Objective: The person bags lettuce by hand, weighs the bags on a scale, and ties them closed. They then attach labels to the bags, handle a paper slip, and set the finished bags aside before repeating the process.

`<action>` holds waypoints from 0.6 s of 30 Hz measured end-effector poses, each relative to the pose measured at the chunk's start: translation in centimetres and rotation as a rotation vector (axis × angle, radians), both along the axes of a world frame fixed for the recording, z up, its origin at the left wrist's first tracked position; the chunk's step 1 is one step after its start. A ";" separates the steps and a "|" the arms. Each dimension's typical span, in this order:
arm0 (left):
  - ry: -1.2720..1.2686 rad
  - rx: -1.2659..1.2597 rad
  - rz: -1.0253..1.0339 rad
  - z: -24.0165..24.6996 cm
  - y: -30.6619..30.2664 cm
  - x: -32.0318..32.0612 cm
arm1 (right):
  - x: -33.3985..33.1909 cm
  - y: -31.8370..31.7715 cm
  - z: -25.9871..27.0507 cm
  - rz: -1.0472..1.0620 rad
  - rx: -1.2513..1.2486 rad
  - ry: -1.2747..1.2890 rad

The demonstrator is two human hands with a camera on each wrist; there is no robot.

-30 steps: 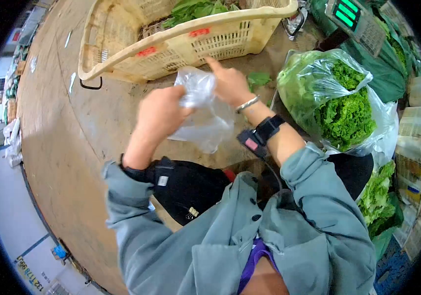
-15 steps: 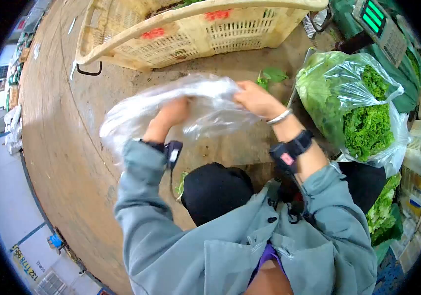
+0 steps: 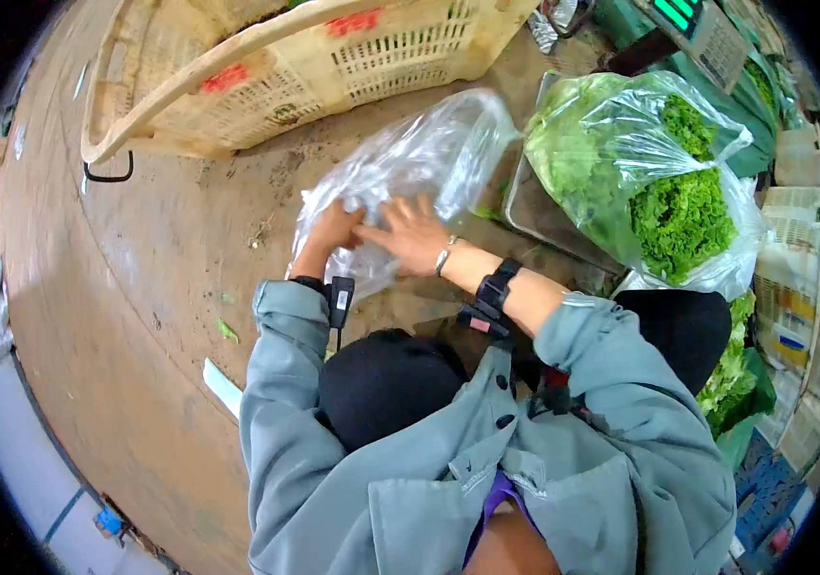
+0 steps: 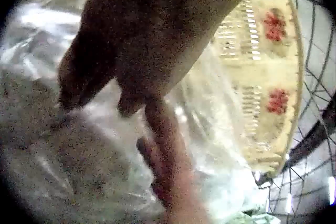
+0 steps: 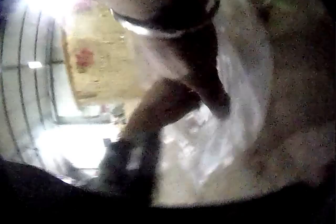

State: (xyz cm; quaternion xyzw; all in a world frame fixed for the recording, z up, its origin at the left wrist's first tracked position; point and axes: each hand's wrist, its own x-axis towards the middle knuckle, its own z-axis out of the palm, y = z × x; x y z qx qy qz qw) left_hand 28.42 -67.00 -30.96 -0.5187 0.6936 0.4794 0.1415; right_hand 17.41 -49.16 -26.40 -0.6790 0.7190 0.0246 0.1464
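A clear plastic bag (image 3: 400,158) lies spread on the brown surface between the crate and my knees. My left hand (image 3: 336,228) rests on its near part, fingers pointing away from me. My right hand (image 3: 412,236) lies on the bag beside it with fingers spread, its thumb side reaching the left fingers. Dark and grainy, the left wrist view has the left hand (image 4: 152,29) over the crumpled plastic and the right hand (image 4: 170,150) coming up to meet it. In the blurred right wrist view, the right hand (image 5: 194,66) touches the whitish film.
Beyond the bag stands a cream plastic crate (image 3: 305,81) with red marks. At right, a filled bag of leafy lettuce (image 3: 683,206) rests on a metal tray (image 3: 539,216), near a scale with a green display (image 3: 678,13). A pale strip (image 3: 221,385) lies left of my knee.
The bag was bunched between both hands, then swung out wide to the left in the air; now it lies spread low. My hands have come together on it, right fingers spreading.
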 end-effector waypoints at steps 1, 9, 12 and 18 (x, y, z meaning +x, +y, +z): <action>0.060 0.009 0.073 -2.4 -1.3 0.2 | -0.7 1.4 -1.0 -0.011 0.066 -0.029; -0.224 -0.899 -0.755 -1.6 -6.0 0.9 | 0.0 8.8 -0.7 0.244 0.735 -0.321; -0.162 -0.815 -0.854 -2.0 -1.8 -5.8 | -3.9 10.5 -0.4 0.219 0.834 -0.578; -0.128 -0.798 -0.841 -4.7 6.5 3.0 | -2.5 0.3 1.1 -0.447 0.185 -0.587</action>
